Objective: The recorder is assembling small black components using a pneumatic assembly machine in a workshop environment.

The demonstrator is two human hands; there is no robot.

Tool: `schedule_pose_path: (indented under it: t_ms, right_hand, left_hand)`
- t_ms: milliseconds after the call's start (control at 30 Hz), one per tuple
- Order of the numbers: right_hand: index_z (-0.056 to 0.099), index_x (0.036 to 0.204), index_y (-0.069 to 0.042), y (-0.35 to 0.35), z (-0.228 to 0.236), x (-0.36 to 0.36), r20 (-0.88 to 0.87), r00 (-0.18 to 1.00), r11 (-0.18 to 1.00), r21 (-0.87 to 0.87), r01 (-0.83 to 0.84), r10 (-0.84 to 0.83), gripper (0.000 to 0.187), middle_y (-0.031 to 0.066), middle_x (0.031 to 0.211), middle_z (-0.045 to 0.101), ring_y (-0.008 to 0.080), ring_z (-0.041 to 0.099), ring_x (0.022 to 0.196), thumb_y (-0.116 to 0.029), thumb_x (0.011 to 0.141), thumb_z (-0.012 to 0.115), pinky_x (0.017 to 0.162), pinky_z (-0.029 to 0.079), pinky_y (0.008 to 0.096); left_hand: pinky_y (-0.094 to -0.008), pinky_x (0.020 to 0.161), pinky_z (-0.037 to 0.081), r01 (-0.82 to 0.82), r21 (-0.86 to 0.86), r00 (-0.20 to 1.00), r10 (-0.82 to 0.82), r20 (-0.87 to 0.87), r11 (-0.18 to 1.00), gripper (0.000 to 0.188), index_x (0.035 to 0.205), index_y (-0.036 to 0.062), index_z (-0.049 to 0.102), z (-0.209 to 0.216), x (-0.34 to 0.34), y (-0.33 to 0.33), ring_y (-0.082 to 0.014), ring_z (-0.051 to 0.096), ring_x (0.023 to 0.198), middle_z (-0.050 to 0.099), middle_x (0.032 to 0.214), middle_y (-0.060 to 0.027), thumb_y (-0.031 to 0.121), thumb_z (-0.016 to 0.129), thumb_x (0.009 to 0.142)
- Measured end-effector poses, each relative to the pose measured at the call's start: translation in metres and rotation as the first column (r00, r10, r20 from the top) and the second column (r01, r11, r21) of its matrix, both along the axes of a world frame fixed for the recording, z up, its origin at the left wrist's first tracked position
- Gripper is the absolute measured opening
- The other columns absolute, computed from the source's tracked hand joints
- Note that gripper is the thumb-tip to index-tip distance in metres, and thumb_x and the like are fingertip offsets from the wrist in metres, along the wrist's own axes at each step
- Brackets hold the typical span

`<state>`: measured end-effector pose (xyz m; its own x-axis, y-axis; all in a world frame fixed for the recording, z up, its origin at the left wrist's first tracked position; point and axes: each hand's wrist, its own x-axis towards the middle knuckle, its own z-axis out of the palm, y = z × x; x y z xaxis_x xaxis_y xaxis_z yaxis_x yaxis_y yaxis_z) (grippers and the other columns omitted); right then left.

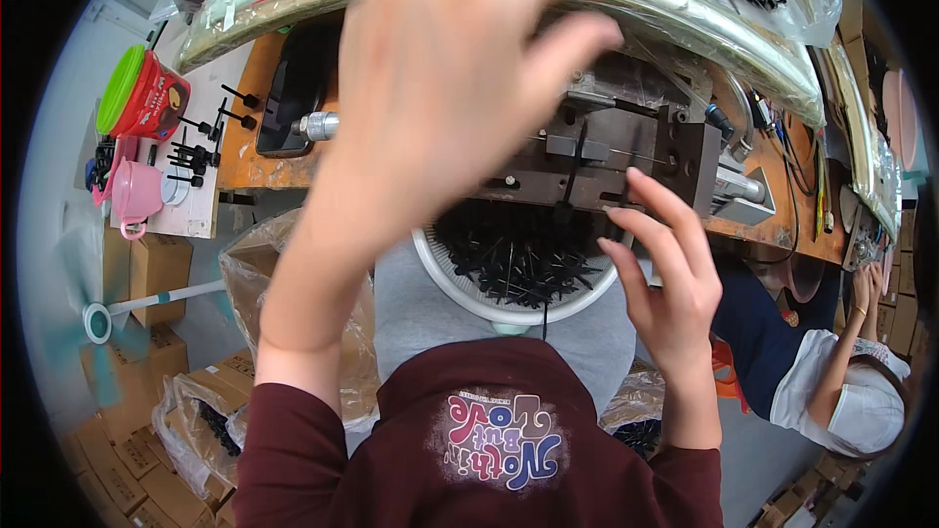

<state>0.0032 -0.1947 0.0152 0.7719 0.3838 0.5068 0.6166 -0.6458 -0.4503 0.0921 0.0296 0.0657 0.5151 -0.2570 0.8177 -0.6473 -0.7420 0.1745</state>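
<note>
My left hand (440,78), smeared by motion, is raised over the left part of a dark metal fixture (528,186). Its thumb points right, and whether anything is in its fingers is hidden. At the fixture's right front, my right hand (670,259) has thumb and fingertips closed around a blurred thin black rod (634,142). Another black rod with a thicker head (575,171) lies across the small metal block in the fixture. Below the fixture, a white round basket (489,313) on my lap holds many similar black rods (528,259).
A dark tray (298,88) lies on the wooden bench by a metal cylinder (318,125). Black rods, a red tub (152,98) and a pink cup (135,191) sit at left. Plastic-wrapped material (714,34) arches behind. A fan (96,323) stands left; another person (831,381) sits right.
</note>
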Motion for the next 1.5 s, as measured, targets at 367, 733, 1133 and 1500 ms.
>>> schedule_pose_path:
  t_ms: [367,733,1133,1500]
  right_hand:
    - [0.064,0.094,-0.003,0.024,-0.006,0.013,0.007,1.000,0.950,-0.312,0.015,-0.014,0.020,0.0101,0.128,0.067,0.0231,0.069,0.066,-0.005,0.078,0.076,0.059,0.053,0.0313]
    - [0.065,0.094,-0.003,0.021,0.009,0.017,-0.067,0.997,0.974,-0.219,-0.052,0.038,0.023,0.0134,0.118,0.070,0.0237,0.070,0.069,-0.009,0.077,0.079,0.063,0.055,0.0321]
    - [0.070,0.115,-0.009,-0.008,0.057,0.161,0.475,0.862,0.975,-0.042,0.220,-0.174,0.024,0.0085,0.116,0.072,0.0229,0.067,0.107,-0.020,0.095,0.065,0.093,0.049,0.0338]
    - [0.068,0.120,-0.008,-0.015,0.072,0.161,0.207,0.978,0.964,-0.258,0.061,-0.007,0.026,0.0074,0.105,0.067,0.0213,0.064,0.088,-0.010,0.095,0.062,0.083,0.049,0.0313]
  left_hand:
    - [-0.0427,0.086,0.055,-0.065,0.303,0.840,0.216,-0.498,0.951,0.029,0.105,0.0028,0.075,0.037,0.099,-0.005,-0.0366,0.069,0.095,0.072,0.096,-0.0227,0.019,0.072,0.081]
    - [-0.0364,0.074,0.056,0.036,-0.076,0.985,-0.049,-0.167,0.996,0.021,0.089,-0.0035,0.071,0.039,0.065,-0.003,-0.0304,0.071,0.080,0.070,0.090,-0.0186,0.012,0.075,0.076]
    - [-0.0277,0.066,0.056,0.206,-0.160,0.894,-0.252,-0.371,0.965,0.031,0.105,0.0026,0.070,-0.019,-0.066,-0.013,-0.0184,0.068,0.074,0.069,0.092,-0.0085,0.002,0.080,0.076]
    - [-0.0333,0.071,0.057,0.124,0.090,0.920,-0.080,-0.385,0.988,0.024,0.095,0.0003,0.070,-0.079,-0.086,-0.036,-0.0234,0.070,0.080,0.064,0.131,-0.0162,0.009,0.078,0.074]
